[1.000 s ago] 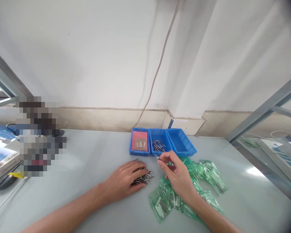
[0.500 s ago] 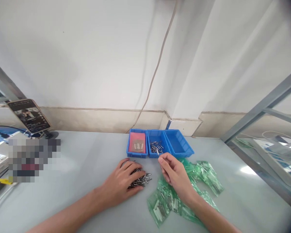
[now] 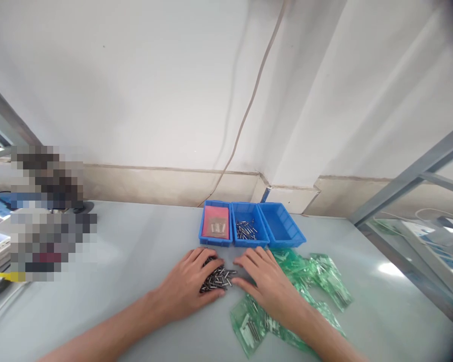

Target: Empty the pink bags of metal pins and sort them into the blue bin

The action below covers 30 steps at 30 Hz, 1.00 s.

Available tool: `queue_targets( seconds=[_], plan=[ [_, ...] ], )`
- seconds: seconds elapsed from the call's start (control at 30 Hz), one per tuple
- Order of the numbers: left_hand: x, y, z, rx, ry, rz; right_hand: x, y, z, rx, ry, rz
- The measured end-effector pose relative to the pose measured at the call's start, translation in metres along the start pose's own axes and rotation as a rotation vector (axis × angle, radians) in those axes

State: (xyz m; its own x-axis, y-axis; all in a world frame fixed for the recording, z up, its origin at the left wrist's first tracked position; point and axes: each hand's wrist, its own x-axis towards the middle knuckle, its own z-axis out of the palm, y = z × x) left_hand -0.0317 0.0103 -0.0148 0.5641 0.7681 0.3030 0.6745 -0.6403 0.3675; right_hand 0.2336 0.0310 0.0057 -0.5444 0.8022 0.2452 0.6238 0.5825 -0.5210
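A pile of small metal pins lies on the grey tabletop, between my two hands. My left hand curves round the pile's left side, fingers apart and resting on the table and the pins. On the other side, my right hand is open, its thumb and fingertips close to the pile's right edge. Beyond the hands stands a blue bin holding loose metal pins. Green plastic bags with pins and white pieces inside lie under and beside my right forearm.
Left of the pin bin, another blue bin holds a pink sheet and a clear bag of small pieces. A third blue bin adjoins on the right. A metal frame rises at right; blurred items stand far left.
My right hand has come down from in front of the middle bin to the pile, its pinch now opened and the pin gone from it. My left hand stays at the pile.
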Motion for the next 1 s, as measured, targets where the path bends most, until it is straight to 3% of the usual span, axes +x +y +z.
queue_targets(
  seconds=[0.1,0.23,0.6,1.0],
  plan=[
    [0.0017,0.0008,-0.0018,-0.004,0.002,0.005,-0.001,0.0008,0.0012,-0.164,-0.098,-0.101],
    [0.0023,0.0005,-0.0028,-0.015,0.02,0.022,0.0001,0.0001,0.0035,-0.188,-0.1,-0.111],
    [0.0015,-0.0001,-0.0021,-0.069,0.003,0.01,-0.002,0.0027,0.0054,0.055,-0.035,0.04],
    [0.0011,0.0003,-0.0023,-0.072,-0.014,0.007,0.0,-0.0005,-0.0016,0.184,0.183,0.033]
  ],
)
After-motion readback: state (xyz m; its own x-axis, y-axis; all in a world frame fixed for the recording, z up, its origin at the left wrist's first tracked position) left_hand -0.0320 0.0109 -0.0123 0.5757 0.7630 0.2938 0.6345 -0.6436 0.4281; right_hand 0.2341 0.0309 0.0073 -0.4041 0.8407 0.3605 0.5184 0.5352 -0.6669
